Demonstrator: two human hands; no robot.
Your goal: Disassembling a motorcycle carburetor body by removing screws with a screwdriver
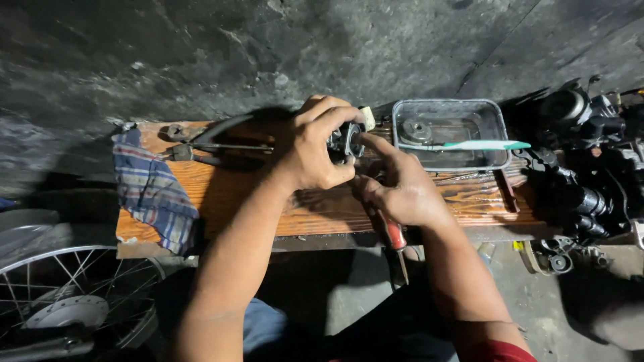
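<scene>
On wooden board (322,211) | both hands clasp small metal part (343,142) | left hand (315,147), right hand (402,188)

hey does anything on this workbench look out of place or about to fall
Two things. A red-handled tool pokes past the wooden board's front edge under the right hand. A toothbrush lies across the metal tray's rim, overhanging on the right.

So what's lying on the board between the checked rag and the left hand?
Head view: pliers lie between the rag and the left hand.
</scene>
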